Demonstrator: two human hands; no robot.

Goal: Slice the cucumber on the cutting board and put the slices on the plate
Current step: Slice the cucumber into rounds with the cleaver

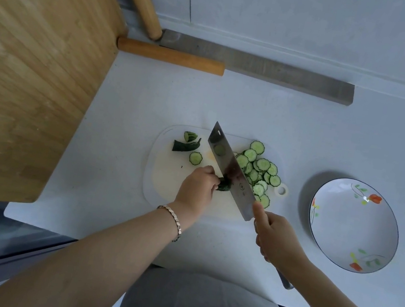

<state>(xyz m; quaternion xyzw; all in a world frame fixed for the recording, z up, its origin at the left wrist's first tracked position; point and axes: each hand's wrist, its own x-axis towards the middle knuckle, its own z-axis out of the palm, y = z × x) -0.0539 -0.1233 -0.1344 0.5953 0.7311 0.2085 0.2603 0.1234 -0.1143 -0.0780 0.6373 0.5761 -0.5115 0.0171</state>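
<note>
A short cucumber stub lies on the white cutting board, pinched by my left hand. My right hand grips the handle of a cleaver, forefinger along the blade's spine; the blade stands against the stub's right end. Right of the blade lies a heap of several cucumber slices. One slice and two dark end pieces lie at the board's far left. The white flowered plate stands to the right, with nothing on it.
A large wooden board covers the counter at the left. A wooden rolling pin and a grey strip lie by the back wall. The counter's front edge runs just under my forearms.
</note>
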